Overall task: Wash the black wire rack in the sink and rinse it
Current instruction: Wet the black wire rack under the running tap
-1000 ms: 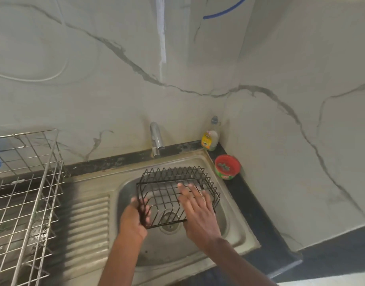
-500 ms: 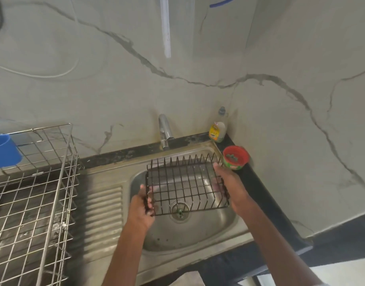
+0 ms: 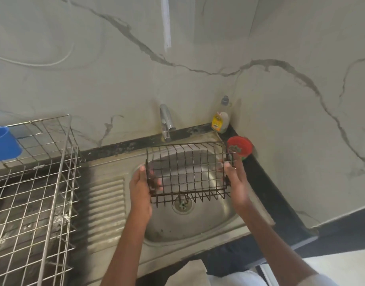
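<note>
I hold the black wire rack (image 3: 187,172) level above the steel sink (image 3: 198,223), with its prongs pointing toward me over the drain (image 3: 182,203). My left hand (image 3: 140,188) grips the rack's left end, fingers curled through the wires. My right hand (image 3: 236,180) grips the right end. The tap (image 3: 166,122) stands behind the rack, and no water is visible coming from it.
A dish soap bottle (image 3: 220,118) stands in the back corner, with a red tub (image 3: 240,147) holding a scrubber beside it. A large steel wire drying rack (image 3: 33,182) with a blue cup (image 3: 4,143) sits left of the ribbed drainboard (image 3: 107,203). The wall is close on the right.
My right hand moved from lying flat on the rack's wires to gripping its right end. The rack was lifted and turned so its prongs now face me.
</note>
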